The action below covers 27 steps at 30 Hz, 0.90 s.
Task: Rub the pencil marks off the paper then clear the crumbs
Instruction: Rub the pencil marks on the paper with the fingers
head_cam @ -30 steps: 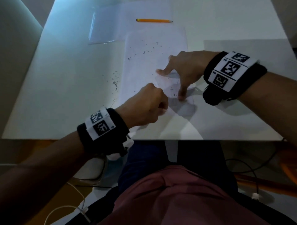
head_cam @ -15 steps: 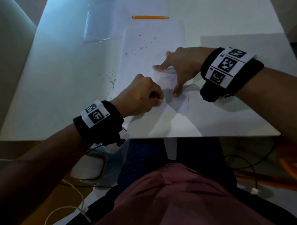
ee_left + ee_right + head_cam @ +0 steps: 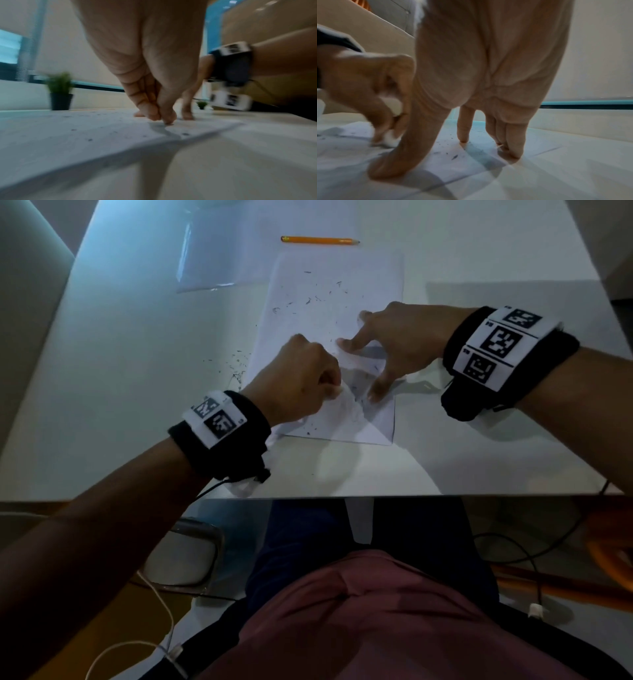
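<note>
A white sheet of paper (image 3: 359, 278) lies on the white table (image 3: 120, 371), strewn with dark eraser crumbs (image 3: 311, 299). My left hand (image 3: 301, 378) is curled round a small white eraser (image 3: 391, 139) and presses it onto the lower part of the sheet. My right hand (image 3: 394, 344) holds the paper down with spread straight fingers (image 3: 464, 129) just right of the eraser. More crumbs (image 3: 238, 364) lie on the table left of the sheet. In the left wrist view the left hand (image 3: 161, 116) has its fingertips bunched on the paper (image 3: 85, 135).
An orange pencil (image 3: 318, 240) lies beyond the far edge of the paper. A clear plastic sleeve (image 3: 212, 258) lies at the far left. Small potted plants (image 3: 60, 90) stand at the table's far side. The near table edge (image 3: 342, 496) runs just above my lap.
My left hand with the eraser has moved slightly up the sheet, toward the right hand's fingers. The right hand stays pressed on the paper. The head view has shifted.
</note>
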Motion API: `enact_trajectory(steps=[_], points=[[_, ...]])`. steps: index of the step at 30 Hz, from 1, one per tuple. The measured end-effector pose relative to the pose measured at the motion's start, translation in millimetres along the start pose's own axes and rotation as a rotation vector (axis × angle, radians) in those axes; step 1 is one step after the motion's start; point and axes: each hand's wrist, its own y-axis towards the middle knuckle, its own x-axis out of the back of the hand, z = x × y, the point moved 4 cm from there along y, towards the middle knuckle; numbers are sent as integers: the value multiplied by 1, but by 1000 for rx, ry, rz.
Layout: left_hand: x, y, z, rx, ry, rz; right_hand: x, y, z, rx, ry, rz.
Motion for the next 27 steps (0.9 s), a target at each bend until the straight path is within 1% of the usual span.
enact_trajectory(steps=[3,5,6,7,9,10,13,18,19,20,21,23,24,25,27], points=[[-10,-19,-15,-91,38,129,2,0,2,-5,-7,10],[-7,-22,-18,-119,32,197,3,-1,3,-14,-4,21],[-2,-17,-18,-128,29,179,3,0,2,-17,-4,25],[4,-8,-15,-127,27,127,3,0,2,-21,-3,27],[17,12,-7,-84,27,28,3,1,1,-34,3,27],[19,19,-4,-68,33,22,3,1,0,-41,8,26],[10,18,-4,-72,75,112,2,1,0,-36,7,22],[-5,-23,-13,-81,39,234,3,-1,3,-34,10,32],[-4,-23,-13,-85,12,235,4,-2,3,-35,8,35],[0,-19,-13,-87,-9,201,4,-2,3,-34,4,37],[5,-11,-10,-75,-24,137,5,-1,4,-32,0,36],[15,6,-1,-9,-42,12,5,0,4,-33,-4,35],[16,12,4,18,-41,-9,5,0,3,-35,-4,33],[15,14,6,25,-30,2,4,1,3,-34,-4,30],[9,7,1,3,8,72,4,2,3,-35,-5,26]])
